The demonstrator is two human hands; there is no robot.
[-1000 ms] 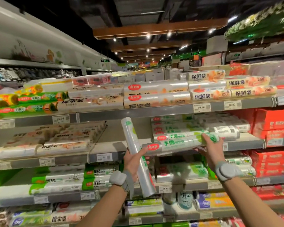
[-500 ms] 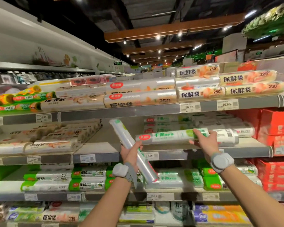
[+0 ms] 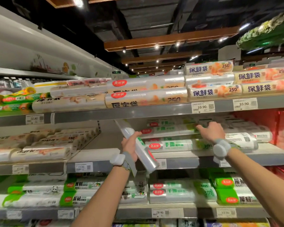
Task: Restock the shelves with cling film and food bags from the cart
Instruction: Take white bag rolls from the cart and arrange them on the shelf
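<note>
Head view. At centre frame, the left hand (image 3: 129,145) is closed round the middle of a tilted roll (image 3: 148,160) in clear wrap. Its upper end points into the gap under the upper shelf (image 3: 138,113) and its lower end hangs down to the right. Right of centre, the right hand (image 3: 211,131) lies on the top roll (image 3: 169,129) of a stack on the middle shelf (image 3: 261,158), fingers spread over it. Whether they grip it cannot be told. A grey band (image 3: 220,149) sits on the right wrist.
</note>
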